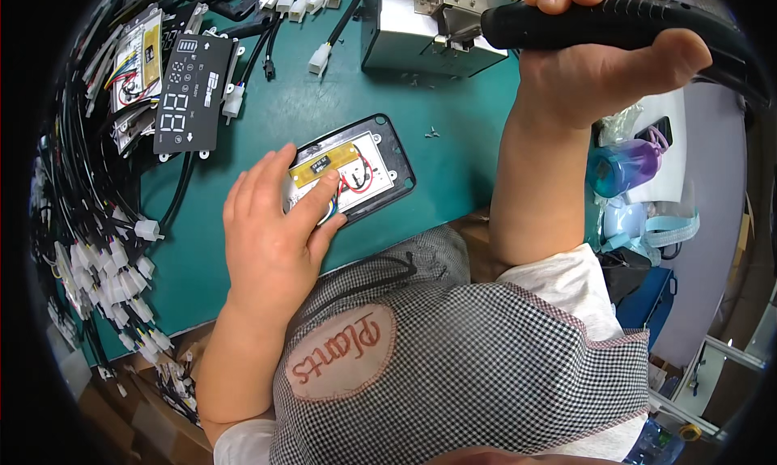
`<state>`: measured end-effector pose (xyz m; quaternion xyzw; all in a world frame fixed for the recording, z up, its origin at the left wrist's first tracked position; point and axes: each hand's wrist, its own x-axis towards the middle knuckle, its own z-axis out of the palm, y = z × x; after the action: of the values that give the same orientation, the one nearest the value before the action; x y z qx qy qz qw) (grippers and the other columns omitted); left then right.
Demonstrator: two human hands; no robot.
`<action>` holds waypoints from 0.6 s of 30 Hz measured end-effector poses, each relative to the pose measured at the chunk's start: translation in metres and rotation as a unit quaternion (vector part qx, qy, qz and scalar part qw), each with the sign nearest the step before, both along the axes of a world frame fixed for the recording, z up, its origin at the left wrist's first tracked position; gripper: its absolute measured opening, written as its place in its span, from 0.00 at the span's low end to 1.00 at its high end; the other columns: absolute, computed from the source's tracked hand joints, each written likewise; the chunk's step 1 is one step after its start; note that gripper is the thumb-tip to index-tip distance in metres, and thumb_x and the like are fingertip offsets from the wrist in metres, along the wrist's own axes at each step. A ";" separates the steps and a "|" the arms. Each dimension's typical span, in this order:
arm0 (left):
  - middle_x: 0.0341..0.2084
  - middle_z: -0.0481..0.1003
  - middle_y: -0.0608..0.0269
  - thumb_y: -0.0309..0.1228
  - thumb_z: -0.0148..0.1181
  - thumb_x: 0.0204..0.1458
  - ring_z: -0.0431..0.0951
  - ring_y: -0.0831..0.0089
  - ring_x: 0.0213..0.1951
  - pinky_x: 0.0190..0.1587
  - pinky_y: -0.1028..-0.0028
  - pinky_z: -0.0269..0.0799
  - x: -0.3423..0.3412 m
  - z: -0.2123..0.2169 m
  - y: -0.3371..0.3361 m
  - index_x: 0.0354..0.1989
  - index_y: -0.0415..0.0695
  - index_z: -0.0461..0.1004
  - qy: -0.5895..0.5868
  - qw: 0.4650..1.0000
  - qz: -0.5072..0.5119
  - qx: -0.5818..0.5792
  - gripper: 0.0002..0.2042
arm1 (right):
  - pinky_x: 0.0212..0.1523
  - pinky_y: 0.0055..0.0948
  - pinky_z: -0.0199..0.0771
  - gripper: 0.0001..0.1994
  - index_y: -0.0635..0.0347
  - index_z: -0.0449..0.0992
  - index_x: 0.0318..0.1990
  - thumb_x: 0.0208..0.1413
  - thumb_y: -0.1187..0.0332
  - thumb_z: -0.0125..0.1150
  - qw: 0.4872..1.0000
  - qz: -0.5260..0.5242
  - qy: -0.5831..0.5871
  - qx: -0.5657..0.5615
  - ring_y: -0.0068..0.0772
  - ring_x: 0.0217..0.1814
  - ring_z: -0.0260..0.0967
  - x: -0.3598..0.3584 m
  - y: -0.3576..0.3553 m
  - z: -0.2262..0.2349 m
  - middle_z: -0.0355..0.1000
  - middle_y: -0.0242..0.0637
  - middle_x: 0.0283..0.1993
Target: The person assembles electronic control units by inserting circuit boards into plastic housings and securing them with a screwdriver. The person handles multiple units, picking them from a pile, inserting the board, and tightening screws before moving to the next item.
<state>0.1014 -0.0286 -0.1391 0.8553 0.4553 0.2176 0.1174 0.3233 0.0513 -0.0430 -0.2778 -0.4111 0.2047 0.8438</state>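
My left hand [271, 230] holds a shallow black plastic housing [398, 191] on the green table, its fingertips and thumb over the near left side. Inside the housing lies a white circuit board [377, 176] with a yellow taped strip and red, black and coloured wires. My right hand [579, 80] is raised at the upper right, closed around a black electric screwdriver [591, 21] held nearly level. The screwdriver's front end points left, at the slot of a metal screw feeder box [405, 36]. Whether the tip touches the feeder cannot be made out.
A few loose screws [433, 131] lie right of the housing. Black display panels [190, 97] are piled at the left, beside bundled black cables with white connectors [109, 275]. A purple-blue bottle [623, 167] stands at the right edge, near a phone [660, 131].
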 end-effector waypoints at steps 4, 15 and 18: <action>0.54 0.68 0.49 0.30 0.72 0.32 0.68 0.51 0.54 0.55 0.57 0.63 0.000 0.001 0.000 0.46 0.52 0.77 0.010 1.000 -0.001 -0.005 0.26 | 0.18 0.23 0.69 0.35 0.60 0.65 0.34 0.45 0.31 0.56 0.999 -0.017 -0.039 -0.016 0.24 0.15 0.61 -0.001 0.001 -0.003 0.61 0.33 0.18; 0.53 0.69 0.50 0.29 0.72 0.32 0.69 0.51 0.53 0.54 0.58 0.63 -0.001 0.002 0.001 0.47 0.51 0.77 0.009 1.000 -0.008 -0.004 0.26 | 0.19 0.23 0.69 0.35 0.61 0.66 0.35 0.46 0.31 0.56 0.998 -0.027 -0.048 0.016 0.25 0.15 0.61 0.002 0.003 -0.005 0.61 0.33 0.18; 0.51 0.69 0.50 0.33 0.72 0.33 0.69 0.52 0.52 0.55 0.56 0.62 0.001 0.001 0.001 0.44 0.53 0.78 0.001 1.000 0.000 -0.003 0.23 | 0.18 0.23 0.68 0.35 0.61 0.66 0.34 0.46 0.31 0.56 0.998 -0.006 -0.055 0.004 0.26 0.14 0.61 0.000 0.004 -0.004 0.61 0.33 0.17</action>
<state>0.1026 -0.0274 -0.1383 0.8549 0.4564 0.2155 0.1199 0.3229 0.0556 -0.0466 -0.2877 -0.4563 0.1823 0.8221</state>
